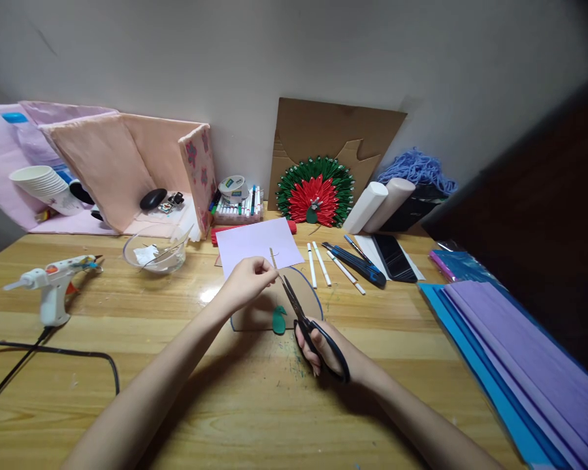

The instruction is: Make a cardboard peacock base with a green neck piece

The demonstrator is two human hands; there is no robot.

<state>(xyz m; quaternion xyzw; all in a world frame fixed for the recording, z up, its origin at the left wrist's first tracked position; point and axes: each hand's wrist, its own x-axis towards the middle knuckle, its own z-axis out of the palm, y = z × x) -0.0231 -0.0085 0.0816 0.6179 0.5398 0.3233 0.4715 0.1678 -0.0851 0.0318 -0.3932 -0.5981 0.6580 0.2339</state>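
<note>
My left hand (pixel 249 282) pinches a thin brownish strip (pixel 274 258) whose end sticks up past the fingertips. In my right hand (pixel 326 349) is a pair of black-handled scissors (pixel 298 307), its blades slightly parted and pointing up toward the strip at my left fingertips. Whether the blades touch the strip, I cannot tell. Below both hands lies a rounded cardboard piece (pixel 255 316) with a blue edge. A small green bird-shaped cutout (pixel 279 320) rests on its lower part. Behind my left hand, a pale lilac paper sheet (pixel 259 238) partly covers the cardboard.
A hot glue gun (pixel 53 287) with its cord and a clear bowl (pixel 154 254) stand left. Markers (pixel 312 266), a utility knife (pixel 355 264) and a phone (pixel 393 258) lie right of centre. Folded purple paper (pixel 514 352) fills the right side. A red-green peacock craft (pixel 318 196) leans behind.
</note>
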